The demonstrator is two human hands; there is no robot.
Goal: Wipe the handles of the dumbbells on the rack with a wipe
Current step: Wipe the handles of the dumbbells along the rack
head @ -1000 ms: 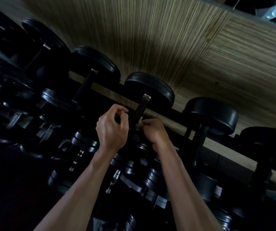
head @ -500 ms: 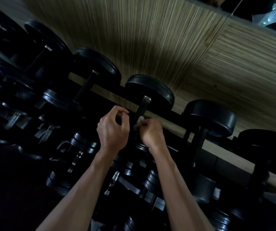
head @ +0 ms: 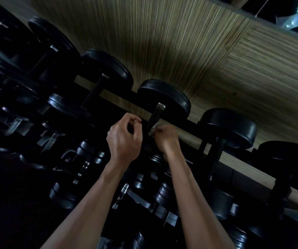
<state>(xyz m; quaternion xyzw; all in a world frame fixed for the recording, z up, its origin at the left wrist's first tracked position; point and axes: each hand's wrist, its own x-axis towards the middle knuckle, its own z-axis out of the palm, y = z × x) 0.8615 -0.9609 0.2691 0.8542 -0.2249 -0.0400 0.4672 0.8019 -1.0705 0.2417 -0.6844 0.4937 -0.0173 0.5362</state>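
Note:
A black dumbbell (head: pixel 164 95) lies on the top row of the rack, its metal handle (head: pixel 156 115) running down toward me. My right hand (head: pixel 166 139) grips a small pale wipe (head: pixel 153 129) against the lower part of that handle. Just left of the handle, my left hand (head: pixel 124 139) is held with its fingers curled and the thumb meeting the fingertips; I see nothing in it. The handle's lower end is hidden behind my hands.
More black dumbbells line the top row, one to the left (head: pixel 108 67) and one to the right (head: pixel 229 126). Lower rows of smaller dumbbells (head: pixel 139 180) fill the dark rack below my arms. Striped wood flooring (head: pixel 180 42) lies beyond the rack.
My right hand has slid the wipe a little up the handle. The left hand stays curled beside it, barely moved.

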